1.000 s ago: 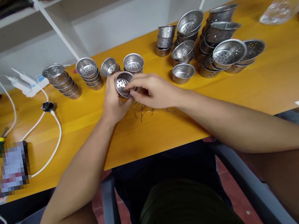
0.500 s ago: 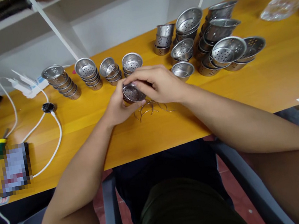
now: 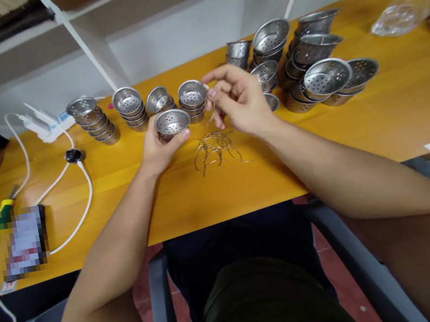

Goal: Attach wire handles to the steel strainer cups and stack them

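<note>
Your left hand (image 3: 157,148) is clamped around a perforated metal cup (image 3: 172,124), mouth up, held above the worktop (image 3: 181,205) and not set in any stack. Your right hand (image 3: 243,98) is raised to its right, thumb and forefinger drawn close together; you can't tell if something thin sits between them. Between and nearer you than both hands, curved wires (image 3: 219,149) lie loose in a tangle, so those have not been gathered up. Beyond your left hand, running from its far left to just left of your right fingertips, stand four cup stacks (image 3: 127,101), seemingly sorted. Beyond and right of your right hand, a crowded cluster of nested cups (image 3: 327,79) leans unevenly, which looks less orderly; whether either group is finished, you can't tell. Your right hand partly hides a low cup (image 3: 272,102) there. Well left of your left hand are a white cable (image 3: 88,187) and a screwdriver (image 3: 2,215), both out of its way
</note>
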A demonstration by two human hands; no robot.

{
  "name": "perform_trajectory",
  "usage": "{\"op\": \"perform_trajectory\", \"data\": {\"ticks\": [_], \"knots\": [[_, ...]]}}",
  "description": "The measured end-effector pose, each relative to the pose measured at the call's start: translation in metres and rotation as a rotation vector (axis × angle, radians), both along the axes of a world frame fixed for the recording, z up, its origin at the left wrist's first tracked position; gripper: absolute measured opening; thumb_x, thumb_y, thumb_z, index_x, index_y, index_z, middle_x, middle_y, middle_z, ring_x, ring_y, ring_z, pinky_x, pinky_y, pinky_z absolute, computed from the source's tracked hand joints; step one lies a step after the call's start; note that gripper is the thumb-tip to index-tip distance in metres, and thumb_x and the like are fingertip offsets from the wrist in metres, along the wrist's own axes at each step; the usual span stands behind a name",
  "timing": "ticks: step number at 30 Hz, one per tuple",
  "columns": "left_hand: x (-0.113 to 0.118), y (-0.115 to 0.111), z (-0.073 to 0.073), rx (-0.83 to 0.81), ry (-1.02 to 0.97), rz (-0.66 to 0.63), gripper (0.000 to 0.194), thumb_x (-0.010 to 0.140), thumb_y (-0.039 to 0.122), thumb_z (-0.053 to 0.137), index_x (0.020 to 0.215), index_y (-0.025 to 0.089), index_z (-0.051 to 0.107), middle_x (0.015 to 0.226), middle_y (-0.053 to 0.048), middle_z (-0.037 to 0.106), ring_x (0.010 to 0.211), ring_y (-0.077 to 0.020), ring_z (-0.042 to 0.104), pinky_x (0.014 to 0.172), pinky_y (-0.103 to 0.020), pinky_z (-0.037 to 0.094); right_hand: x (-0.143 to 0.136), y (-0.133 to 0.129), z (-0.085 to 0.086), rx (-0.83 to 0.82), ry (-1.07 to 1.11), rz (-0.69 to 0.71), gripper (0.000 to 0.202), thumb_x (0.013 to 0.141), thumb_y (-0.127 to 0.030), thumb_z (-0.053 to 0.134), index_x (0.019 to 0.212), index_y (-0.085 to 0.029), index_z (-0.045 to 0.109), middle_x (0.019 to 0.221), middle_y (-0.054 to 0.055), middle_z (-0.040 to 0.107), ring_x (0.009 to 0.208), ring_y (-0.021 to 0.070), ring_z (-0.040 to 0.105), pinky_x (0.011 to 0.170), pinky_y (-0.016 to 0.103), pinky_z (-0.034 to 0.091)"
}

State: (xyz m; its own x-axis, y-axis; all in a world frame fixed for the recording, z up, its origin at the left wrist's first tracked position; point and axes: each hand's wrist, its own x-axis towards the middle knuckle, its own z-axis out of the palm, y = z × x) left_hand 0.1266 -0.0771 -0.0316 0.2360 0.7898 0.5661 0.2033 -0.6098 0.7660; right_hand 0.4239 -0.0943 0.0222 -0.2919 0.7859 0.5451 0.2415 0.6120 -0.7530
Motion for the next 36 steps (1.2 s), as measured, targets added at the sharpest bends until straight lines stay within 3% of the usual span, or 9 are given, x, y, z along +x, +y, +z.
{"op": "perform_trajectory", "data": {"ticks": [3, 5, 9, 11, 15, 21, 30, 33, 36], "knots": [[-0.005, 0.012, -0.009, 0.01, -0.061, 0.058, 0.105, 0.087, 0.102, 0.104, 0.153, 0.032, 0.062, 0.149, -0.012, 0.083, 0.136, -0.0318, 0.088, 0.121, -0.048, 0.073, 0.015, 0.008, -0.003, 0.024, -0.261, 0.199, 0.047, 0.123, -0.073, 0.071, 0.13, -0.029, 0.085, 0.089, 0.002, 0.083, 0.069, 0.0218, 0.068, 0.071, 0.04, 0.06], [-0.005, 0.015, -0.014, 0.001, -0.091, 0.047, 0.11, 0.083, 0.104, 0.105, 0.152, 0.034, 0.055, 0.148, -0.01, 0.083, 0.133, -0.0296, 0.09, 0.118, -0.047, 0.074, 0.021, 0.004, 0.0, 0.09, -0.42, 0.231, 0.034, 0.118, -0.061, 0.082, 0.118, -0.028, 0.087, 0.094, 0.004, 0.085, 0.077, 0.0236, 0.073, 0.078, 0.041, 0.061], [0.002, 0.009, -0.015, -0.041, -0.077, -0.047, 0.104, 0.085, 0.099, 0.108, 0.146, 0.035, 0.055, 0.146, -0.009, 0.083, 0.133, -0.0281, 0.09, 0.116, -0.045, 0.075, 0.016, -0.013, 0.011, 0.23, -0.384, 0.064, 0.033, 0.118, -0.058, 0.087, 0.135, -0.03, 0.088, 0.139, 0.013, 0.088, 0.117, 0.0362, 0.084, 0.104, 0.052, 0.068], [0.006, 0.004, -0.012, -0.047, -0.058, -0.105, 0.1, 0.088, 0.098, 0.106, 0.15, 0.035, 0.06, 0.151, -0.01, 0.082, 0.135, -0.0291, 0.09, 0.115, -0.047, 0.077, 0.01, -0.018, 0.015, 0.274, -0.314, 0.1, 0.038, 0.12, -0.061, 0.084, 0.145, -0.033, 0.087, 0.154, 0.016, 0.084, 0.133, 0.0402, 0.083, 0.113, 0.057, 0.069], [0.011, -0.001, -0.01, 0.005, -0.065, -0.141, 0.095, 0.096, 0.094, 0.102, 0.167, 0.041, 0.065, 0.164, -0.012, 0.076, 0.14, -0.0321, 0.089, 0.115, -0.051, 0.079, 0.005, -0.014, 0.015, 0.275, -0.281, 0.171, 0.036, 0.128, -0.062, 0.068, 0.137, -0.035, 0.09, 0.14, 0.014, 0.087, 0.131, 0.0406, 0.083, 0.12, 0.064, 0.069], [0.011, -0.006, -0.01, -0.066, -0.035, -0.102, 0.088, 0.102, 0.09, 0.099, 0.164, 0.035, 0.07, 0.167, -0.016, 0.077, 0.123, -0.0271, 0.092, 0.092, -0.037, 0.079, 0.01, 0.022, 0.011, 0.212, -0.24, -0.178, 0.045, 0.129, -0.067, 0.056, 0.141, -0.041, 0.09, 0.147, 0.017, 0.087, 0.143, 0.0464, 0.076, 0.133, 0.075, 0.063], [0.016, -0.012, -0.005, -0.155, -0.022, -0.101, 0.09, 0.099, 0.091, 0.099, 0.158, 0.031, 0.071, 0.157, -0.016, 0.082, 0.121, -0.0254, 0.09, 0.086, -0.032, 0.074, 0.002, 0.056, -0.017, 0.221, -0.384, -0.077, 0.037, 0.129, -0.058, 0.06, 0.139, -0.037, 0.089, 0.139, 0.014, 0.089, 0.136, 0.0429, 0.079, 0.127, 0.07, 0.066], [0.014, -0.011, -0.006, -0.171, -0.014, -0.118, 0.087, 0.099, 0.089, 0.1, 0.157, 0.031, 0.071, 0.151, -0.015, 0.083, 0.12, -0.0268, 0.089, 0.085, -0.033, 0.073, 0.003, 0.049, -0.008, 0.216, -0.391, -0.037, 0.039, 0.127, -0.058, 0.064, 0.148, -0.034, 0.086, 0.147, 0.016, 0.088, 0.139, 0.0439, 0.079, 0.126, 0.07, 0.067], [0.014, -0.012, -0.005, -0.166, -0.005, -0.108, 0.084, 0.101, 0.085, 0.1, 0.158, 0.03, 0.071, 0.152, -0.016, 0.083, 0.12, -0.0252, 0.088, 0.088, -0.032, 0.074, 0.011, 0.035, 0.019, 0.23, -0.355, -0.027, 0.045, 0.123, -0.06, 0.071, 0.16, -0.037, 0.081, 0.167, 0.016, 0.081, 0.15, 0.0458, 0.074, 0.126, 0.071, 0.068]]}}
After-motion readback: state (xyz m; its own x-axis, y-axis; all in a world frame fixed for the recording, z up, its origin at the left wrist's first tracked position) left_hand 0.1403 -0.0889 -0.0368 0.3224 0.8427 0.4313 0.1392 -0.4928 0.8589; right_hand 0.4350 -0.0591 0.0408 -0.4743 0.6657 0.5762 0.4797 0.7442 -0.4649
